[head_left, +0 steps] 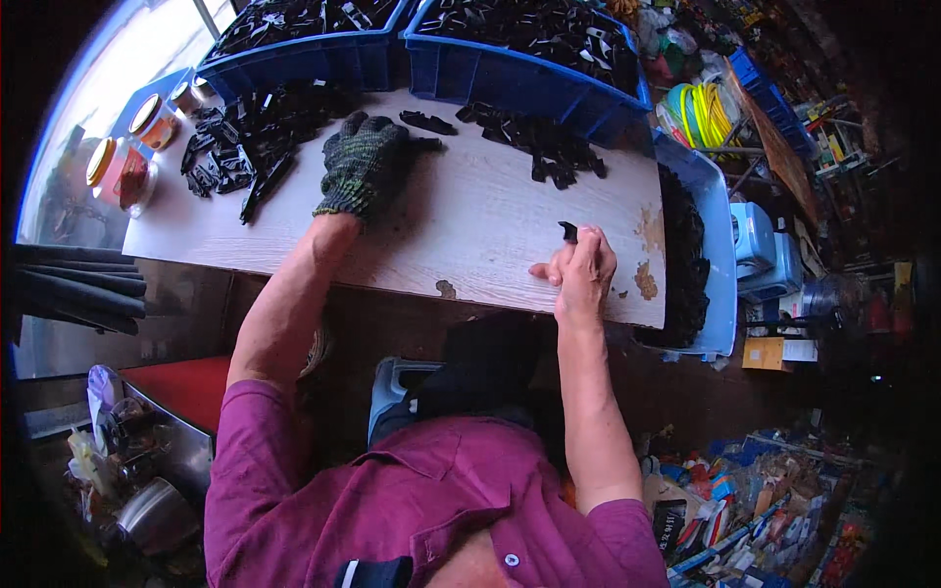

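A pale wood-grain worktop [470, 225] fills the middle of your view, its near edge chipped, with cluttered shelves and boxes in the dim room to its right. Your right hand [580, 269] rests bare at the near right corner of the worktop, fingers curled around a small black plastic part [569, 231] whose tip pokes up just above your knuckles. The part is dark, short and angular; most of it is hidden inside your grip. Your left hand [365, 162], in a dark knitted glove, lies farther across the worktop, palm down and fingers spread flat, its fingertips touching a loose black piece [427, 122]. Whether it grips anything I cannot tell. A heap of black parts [245, 142] lies just left of that glove, and a smaller scatter [544, 147] lies to its right. Two blue crates [510, 64] full of the same parts stand along the far edge of the worktop. Both your forearms stretch forward from a magenta shirt [421, 510].
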`<state>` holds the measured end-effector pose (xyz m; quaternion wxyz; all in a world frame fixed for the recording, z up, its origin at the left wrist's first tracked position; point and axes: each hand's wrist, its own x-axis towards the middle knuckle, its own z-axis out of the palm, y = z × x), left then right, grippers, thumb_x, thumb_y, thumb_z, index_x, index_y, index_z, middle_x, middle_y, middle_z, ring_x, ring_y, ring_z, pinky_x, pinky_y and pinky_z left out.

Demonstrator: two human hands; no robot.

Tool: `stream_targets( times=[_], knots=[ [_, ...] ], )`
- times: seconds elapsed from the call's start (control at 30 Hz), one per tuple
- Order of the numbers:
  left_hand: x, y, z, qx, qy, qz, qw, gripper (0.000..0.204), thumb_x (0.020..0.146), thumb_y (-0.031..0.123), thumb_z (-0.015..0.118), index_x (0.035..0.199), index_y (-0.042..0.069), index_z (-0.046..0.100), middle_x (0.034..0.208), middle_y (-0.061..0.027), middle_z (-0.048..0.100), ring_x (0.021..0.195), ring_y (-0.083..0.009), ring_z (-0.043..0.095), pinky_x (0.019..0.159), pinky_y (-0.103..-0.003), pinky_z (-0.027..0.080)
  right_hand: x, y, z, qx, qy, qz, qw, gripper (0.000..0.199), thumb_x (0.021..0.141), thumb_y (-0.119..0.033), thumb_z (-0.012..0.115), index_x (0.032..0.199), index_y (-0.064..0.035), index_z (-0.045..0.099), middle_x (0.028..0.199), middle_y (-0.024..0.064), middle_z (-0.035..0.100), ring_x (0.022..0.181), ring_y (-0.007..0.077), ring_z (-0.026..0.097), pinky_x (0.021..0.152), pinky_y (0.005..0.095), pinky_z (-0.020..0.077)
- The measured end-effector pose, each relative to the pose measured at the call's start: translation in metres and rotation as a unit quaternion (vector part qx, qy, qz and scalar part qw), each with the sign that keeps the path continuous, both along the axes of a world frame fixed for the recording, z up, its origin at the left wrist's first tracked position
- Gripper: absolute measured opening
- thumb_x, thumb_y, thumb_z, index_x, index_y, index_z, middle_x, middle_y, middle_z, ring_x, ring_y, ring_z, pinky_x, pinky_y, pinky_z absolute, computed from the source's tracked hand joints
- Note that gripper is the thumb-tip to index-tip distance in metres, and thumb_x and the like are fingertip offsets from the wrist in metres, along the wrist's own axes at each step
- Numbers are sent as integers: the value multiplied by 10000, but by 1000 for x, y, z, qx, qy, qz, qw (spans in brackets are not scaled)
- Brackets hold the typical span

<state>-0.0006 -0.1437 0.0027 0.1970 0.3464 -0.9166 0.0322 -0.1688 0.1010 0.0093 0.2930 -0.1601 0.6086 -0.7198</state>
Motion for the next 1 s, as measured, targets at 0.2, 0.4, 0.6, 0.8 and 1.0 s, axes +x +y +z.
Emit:
stream_targets(
  times=[0.2, 0.4, 0.6, 0.8, 1.0],
  knots=[
    [-6, 25, 15, -86, 55, 2, 995, 222, 929, 219, 579, 1106, 209, 712, 1156, -67, 675, 1142, -355, 586, 953, -478, 460, 1, 0, -1, -13, -4, -13, 1000, 281, 990, -325, 461, 808, -112, 473, 511, -25, 285, 429, 106, 334, 490, 383, 560],
    [-22, 100, 13, 317, 248, -271, 874, 273, 944, 88, 575, 1200, 79, 671, 1110, -146, 680, 1028, -301, 646, 899, -382, 500, -3, 6, 2, -11, -47, -50, 998, 275, 962, -344, 477, 803, -120, 484, 565, -23, 318, 441, 104, 357, 458, 362, 531],
    [-50, 144, 10, 453, 252, -286, 806, 252, 968, 210, 555, 1115, 33, 657, 1045, -199, 664, 970, -389, 636, 813, -423, 502, 2, 2, 5, 19, -14, -91, 996, 249, 958, -295, 481, 800, -105, 514, 657, -15, 386, 494, 123, 426, 447, 307, 487],
    [-61, 146, 4, 446, 285, -249, 811, 240, 978, 210, 533, 1096, 43, 657, 1007, -197, 674, 955, -396, 641, 796, -431, 505, -12, 5, -25, 21, 144, -83, 986, 252, 962, -263, 467, 788, -93, 533, 642, -1, 444, 518, 124, 470, 452, 291, 460],
    [-83, 178, -5, 490, 362, -152, 778, 308, 1006, 197, 520, 1265, 39, 572, 940, -134, 672, 876, -162, 612, 797, -337, 496, -9, 9, -21, 71, 292, -86, 950, 252, 957, -177, 506, 745, -40, 489, 624, 3, 406, 602, 98, 375, 553, 299, 344]
  ],
)
